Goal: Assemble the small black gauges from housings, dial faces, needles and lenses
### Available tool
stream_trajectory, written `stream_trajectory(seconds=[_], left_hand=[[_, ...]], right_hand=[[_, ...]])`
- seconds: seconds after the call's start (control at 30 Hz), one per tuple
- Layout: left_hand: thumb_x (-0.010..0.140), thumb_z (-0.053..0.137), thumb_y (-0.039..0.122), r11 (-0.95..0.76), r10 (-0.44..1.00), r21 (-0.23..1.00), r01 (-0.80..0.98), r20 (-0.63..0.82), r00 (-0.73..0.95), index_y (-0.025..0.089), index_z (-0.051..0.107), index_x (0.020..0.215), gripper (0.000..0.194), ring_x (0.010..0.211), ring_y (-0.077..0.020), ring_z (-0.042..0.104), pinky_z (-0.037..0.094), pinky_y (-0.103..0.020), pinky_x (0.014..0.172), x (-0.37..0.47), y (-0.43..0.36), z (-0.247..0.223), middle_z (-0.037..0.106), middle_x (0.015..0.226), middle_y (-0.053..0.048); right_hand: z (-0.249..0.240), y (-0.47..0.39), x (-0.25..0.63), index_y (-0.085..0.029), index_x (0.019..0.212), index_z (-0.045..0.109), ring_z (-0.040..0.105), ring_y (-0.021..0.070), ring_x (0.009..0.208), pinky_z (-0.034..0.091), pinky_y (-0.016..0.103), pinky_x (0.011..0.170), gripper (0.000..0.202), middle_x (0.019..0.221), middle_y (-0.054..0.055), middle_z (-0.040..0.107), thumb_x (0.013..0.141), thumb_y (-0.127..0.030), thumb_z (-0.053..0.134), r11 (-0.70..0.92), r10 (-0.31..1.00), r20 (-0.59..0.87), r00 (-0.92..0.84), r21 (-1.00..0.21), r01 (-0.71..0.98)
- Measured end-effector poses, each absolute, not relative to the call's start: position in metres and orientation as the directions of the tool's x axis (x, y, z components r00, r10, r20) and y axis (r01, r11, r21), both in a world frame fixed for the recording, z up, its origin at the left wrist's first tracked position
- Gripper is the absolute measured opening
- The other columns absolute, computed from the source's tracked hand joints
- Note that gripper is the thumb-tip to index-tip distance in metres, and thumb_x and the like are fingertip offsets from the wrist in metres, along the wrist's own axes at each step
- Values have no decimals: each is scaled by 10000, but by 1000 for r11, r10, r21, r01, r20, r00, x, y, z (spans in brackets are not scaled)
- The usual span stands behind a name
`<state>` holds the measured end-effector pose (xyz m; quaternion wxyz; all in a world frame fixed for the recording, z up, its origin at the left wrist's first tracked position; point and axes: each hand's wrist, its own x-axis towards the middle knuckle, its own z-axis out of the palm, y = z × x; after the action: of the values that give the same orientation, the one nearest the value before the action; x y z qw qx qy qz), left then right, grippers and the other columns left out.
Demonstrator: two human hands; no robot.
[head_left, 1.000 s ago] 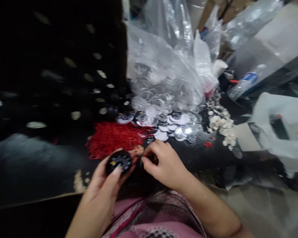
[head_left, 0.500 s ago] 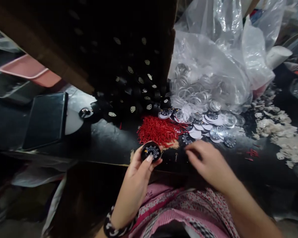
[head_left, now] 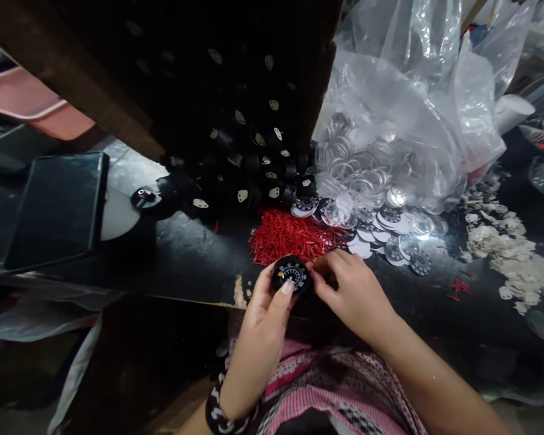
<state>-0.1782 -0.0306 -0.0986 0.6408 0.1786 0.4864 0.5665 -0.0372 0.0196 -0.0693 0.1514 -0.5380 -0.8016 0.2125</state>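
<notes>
My left hand (head_left: 267, 320) is closed around a round black gauge (head_left: 291, 269), its thumb resting on the dial. White scale marks and a small yellow patch show on the gauge's face. At the gauge's right edge, my right hand (head_left: 351, 290) has its thumb and fingertips pinched together. Whatever the pinch may hold is too small or hidden to make out. Just beyond both hands lies a heap of red pointers (head_left: 290, 235). Beside it, to the right, are loose printed dial discs (head_left: 392, 216), black-faced and white-backed.
A big cardboard box (head_left: 118, 109) holds many dark cases with pale tabs. Clear rings (head_left: 360, 175) spill from a plastic bag (head_left: 399, 103). Small whitish parts (head_left: 510, 241) lie at the right. A dark flat tray (head_left: 57, 205) and a pink bin (head_left: 36, 103) stand left.
My right hand has moved left from the table to the gauge's edge. The left hand with the gauge has shifted slightly right, and the view has tilted a little.
</notes>
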Motion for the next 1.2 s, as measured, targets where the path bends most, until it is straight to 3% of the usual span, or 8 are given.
stream_trajectory(seconds=[0.13,0.23,0.33,0.5,0.77,0.97,1.2], left_hand=[[895,603,312,234,918,750,-618,-380,-114,285,606,1152,258,1229,-234,582,413,-398,1098,-178,-35,-89,710,1163,-26],[928,548,312,200,930,710,-675,-354,-97,305,554,1239,311,1176,-219,622,444,-390,1068,-179,-33,-83,727,1133,-42],[926,552,324,210,922,766,-608,-363,-138,333,488,1324,403,1174,-213,619,441,-395,1065,-178,-27,-87,704,1171,-34],[881,621,328,298,945,861,-412,-327,0,310,579,1224,347,1174,-198,597,432,-356,1062,-170,-21,-105,655,1222,-7],[892,596,311,236,970,951,-197,-242,-4,279,576,1161,271,1078,-144,639,493,-236,941,-171,-25,-90,682,1156,6],[879,595,284,162,984,986,-50,-165,-67,259,594,1079,201,960,-143,679,520,-234,863,-173,-29,-85,710,1075,3],[880,575,232,90,994,986,139,-79,-80,296,613,1102,233,981,-155,679,517,-255,884,-176,-37,-80,714,1103,36]], right_hand=[[-66,15,-34,-199,808,595,586,163,702,427,289,676,77,768,2,647,885,-199,591,195,962,21,-273,-754,627],[-63,10,-32,-211,833,590,592,145,701,437,262,661,54,779,-16,651,886,-210,599,156,974,44,-221,-841,518],[-60,5,-30,-211,867,596,601,149,742,429,278,710,45,814,-11,664,910,-210,583,255,956,135,-262,-824,505],[-55,4,-30,-175,874,599,570,190,784,371,331,728,120,819,41,640,952,-186,508,440,892,231,-388,-638,632],[-46,4,-25,-180,856,598,553,179,773,351,314,725,92,804,16,623,923,-132,559,346,922,113,-370,-668,659],[-43,-2,-25,-182,822,584,552,160,761,363,290,728,118,799,1,623,910,-104,568,281,938,73,-340,-734,619],[-44,-14,-32,-182,740,533,526,147,689,353,277,676,184,737,-7,604,905,-103,552,270,948,94,-304,-745,610]])
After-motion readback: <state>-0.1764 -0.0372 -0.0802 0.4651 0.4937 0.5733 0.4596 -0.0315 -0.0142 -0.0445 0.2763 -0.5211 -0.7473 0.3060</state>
